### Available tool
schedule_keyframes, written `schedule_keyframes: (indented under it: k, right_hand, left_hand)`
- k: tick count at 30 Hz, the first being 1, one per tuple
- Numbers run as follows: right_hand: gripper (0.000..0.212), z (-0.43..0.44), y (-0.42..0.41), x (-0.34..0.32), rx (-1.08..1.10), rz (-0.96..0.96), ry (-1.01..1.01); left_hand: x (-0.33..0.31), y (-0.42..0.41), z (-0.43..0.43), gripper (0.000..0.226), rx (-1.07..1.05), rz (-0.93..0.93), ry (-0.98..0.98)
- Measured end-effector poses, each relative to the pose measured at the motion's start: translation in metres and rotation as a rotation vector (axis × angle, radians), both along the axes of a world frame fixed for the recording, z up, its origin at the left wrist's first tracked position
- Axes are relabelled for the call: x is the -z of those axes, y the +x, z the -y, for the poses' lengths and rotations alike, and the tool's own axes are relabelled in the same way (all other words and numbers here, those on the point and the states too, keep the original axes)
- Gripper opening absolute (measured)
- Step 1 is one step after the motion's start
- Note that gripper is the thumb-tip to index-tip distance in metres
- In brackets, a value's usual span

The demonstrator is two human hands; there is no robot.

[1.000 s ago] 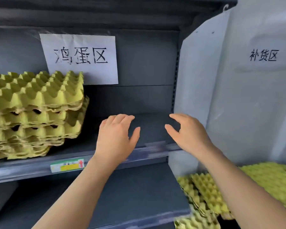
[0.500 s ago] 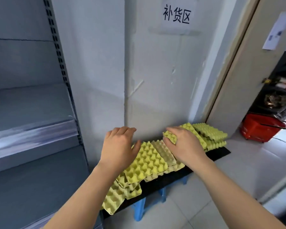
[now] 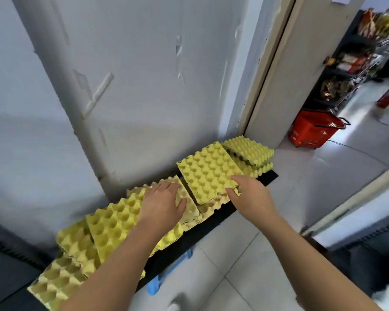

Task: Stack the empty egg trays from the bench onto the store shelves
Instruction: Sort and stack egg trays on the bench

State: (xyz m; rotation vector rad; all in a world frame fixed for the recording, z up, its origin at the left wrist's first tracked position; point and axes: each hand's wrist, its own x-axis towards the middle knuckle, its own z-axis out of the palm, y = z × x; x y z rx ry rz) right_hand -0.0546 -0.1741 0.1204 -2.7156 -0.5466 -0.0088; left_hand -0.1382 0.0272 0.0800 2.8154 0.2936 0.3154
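Note:
Several yellow egg trays lie overlapping along a black bench (image 3: pixel 212 222) against the white wall. My right hand (image 3: pixel 250 195) closes on the near right corner of the top yellow egg tray (image 3: pixel 208 171), which sits tilted on the trays under it. My left hand (image 3: pixel 163 204) lies flat with fingers spread over a paler tray (image 3: pixel 189 206) beside it. More trays (image 3: pixel 112 225) spread to the left under my left forearm, down to one at the bench's near end (image 3: pixel 54 281). A short stack of trays (image 3: pixel 250 151) stands at the far end. The store shelves are out of view.
Blue stool legs (image 3: pixel 173 268) hold the bench above the tiled floor. A beige door frame (image 3: pixel 267 70) rises just right of the far stack. Beyond it a red shopping basket (image 3: pixel 313 131) sits on the floor before stocked dark shelves (image 3: pixel 350 70).
My view swung right and down from the shelf with its stacked trays to the bench. Both hands came down from the bare shelf onto the bench trays, and the right hand took a tray's corner.

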Motion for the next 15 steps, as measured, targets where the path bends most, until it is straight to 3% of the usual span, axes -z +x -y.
schedule_keyframes:
  k: [8,15]
  right_hand:
    - [0.047,0.02,0.128,0.053,0.057,-0.114,-0.023]
    - [0.048,0.037,0.237,0.119,-0.008,-0.191,-0.074]
  left_hand:
    - [0.057,0.13,0.013,0.049,-0.001,-0.263,-0.109]
    - [0.128,0.214,0.031,0.06,-0.136,-0.447,-0.282]
